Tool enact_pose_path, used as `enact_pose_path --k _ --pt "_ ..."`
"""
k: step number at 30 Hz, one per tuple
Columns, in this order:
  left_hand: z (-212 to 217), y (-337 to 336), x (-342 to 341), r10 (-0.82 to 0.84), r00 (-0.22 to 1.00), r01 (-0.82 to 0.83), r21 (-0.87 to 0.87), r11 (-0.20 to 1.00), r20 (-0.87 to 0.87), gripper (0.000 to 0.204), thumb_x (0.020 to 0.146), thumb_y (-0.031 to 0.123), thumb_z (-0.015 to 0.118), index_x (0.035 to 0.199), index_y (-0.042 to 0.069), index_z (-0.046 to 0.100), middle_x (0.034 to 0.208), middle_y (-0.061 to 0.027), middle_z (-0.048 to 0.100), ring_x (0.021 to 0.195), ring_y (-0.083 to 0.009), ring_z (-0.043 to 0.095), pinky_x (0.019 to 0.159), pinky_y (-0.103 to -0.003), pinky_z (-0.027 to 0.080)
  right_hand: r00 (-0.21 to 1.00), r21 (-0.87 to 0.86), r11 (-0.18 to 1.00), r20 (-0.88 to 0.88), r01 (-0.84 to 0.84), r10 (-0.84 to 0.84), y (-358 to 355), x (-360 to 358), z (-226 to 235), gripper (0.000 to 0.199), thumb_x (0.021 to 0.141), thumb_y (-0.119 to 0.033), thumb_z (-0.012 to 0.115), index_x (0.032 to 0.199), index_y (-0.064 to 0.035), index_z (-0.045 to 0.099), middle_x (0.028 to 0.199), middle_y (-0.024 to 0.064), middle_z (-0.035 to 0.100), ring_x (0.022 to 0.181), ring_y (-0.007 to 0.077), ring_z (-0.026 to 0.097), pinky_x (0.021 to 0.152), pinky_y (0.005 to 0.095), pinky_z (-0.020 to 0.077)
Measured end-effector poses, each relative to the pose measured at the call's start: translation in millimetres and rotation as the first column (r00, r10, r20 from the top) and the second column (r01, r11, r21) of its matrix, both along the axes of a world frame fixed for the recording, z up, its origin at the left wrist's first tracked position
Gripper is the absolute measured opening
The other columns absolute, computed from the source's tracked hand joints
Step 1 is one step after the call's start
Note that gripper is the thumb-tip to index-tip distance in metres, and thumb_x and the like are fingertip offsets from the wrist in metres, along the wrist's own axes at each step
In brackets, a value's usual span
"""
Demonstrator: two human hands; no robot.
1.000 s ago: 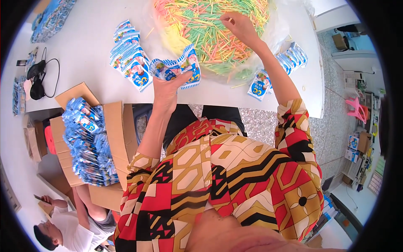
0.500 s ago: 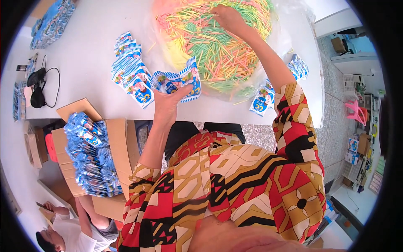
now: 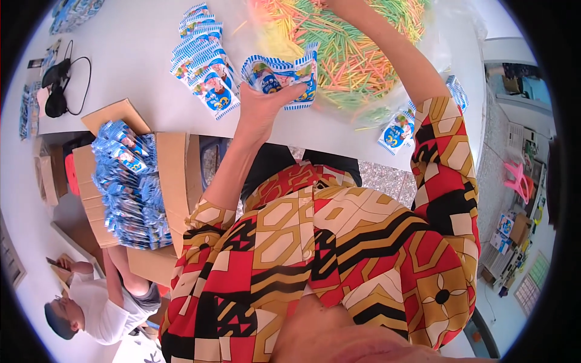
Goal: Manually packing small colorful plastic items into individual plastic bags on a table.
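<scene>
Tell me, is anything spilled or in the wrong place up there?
Yes, a little: one loose stick lies on the white table, left of the colourful pile of sticks. It looks stray because most others are heaped together on clear plastic.

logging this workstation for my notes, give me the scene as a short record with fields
left hand: holding blue-and-white packaging
right hand: by the coloured sticks, mostly cut off by the picture's top edge; grip not visible
sticks: loose pile, green, yellow, orange and pink
table left: overlapping row of packets
table right: more packets, partly behind the right arm
lower left: open cardboard box full of bagged packets
background: seated person in white shirt
</scene>
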State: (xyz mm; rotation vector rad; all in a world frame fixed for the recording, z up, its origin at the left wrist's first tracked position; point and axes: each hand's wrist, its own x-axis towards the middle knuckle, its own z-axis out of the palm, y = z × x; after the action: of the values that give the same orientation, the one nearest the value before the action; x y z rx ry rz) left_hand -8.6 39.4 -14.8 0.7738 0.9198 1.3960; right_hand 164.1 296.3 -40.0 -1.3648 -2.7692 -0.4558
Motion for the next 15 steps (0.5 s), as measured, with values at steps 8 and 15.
enact_pose_path --k 8,15 --pt "0 -4 -1 -0.012 1.0 0.012 -0.046 0.999 -0.005 0.033 0.071 -0.005 0.072 0.101 -0.001 0.061 0.095 -0.0074 0.066 0.082 -0.0127 0.064 0.075 -0.028 0.053 0.842 0.116 0.933 -0.403 -0.341 0.358 11 22 -15 0.013 0.067 -0.015 0.067 0.07 -0.0026 0.065 0.075 0.0157 0.06 0.081 0.0332 0.059 0.072 0.0428 0.0481" --pt "2 -2 4 -0.048 0.999 0.049 -0.036 0.998 0.007 0.034 0.072 -0.007 0.071 0.104 -0.002 0.06 0.098 -0.0092 0.066 0.086 -0.0148 0.065 0.076 -0.03 0.053 0.86 0.311 0.937 -0.422 -0.16 0.287 38 62 -33 0.019 0.073 -0.02 0.063 0.069 -0.0021 0.059 0.072 0.017 0.059 0.07 0.0343 0.059 0.06 0.0424 0.0466"
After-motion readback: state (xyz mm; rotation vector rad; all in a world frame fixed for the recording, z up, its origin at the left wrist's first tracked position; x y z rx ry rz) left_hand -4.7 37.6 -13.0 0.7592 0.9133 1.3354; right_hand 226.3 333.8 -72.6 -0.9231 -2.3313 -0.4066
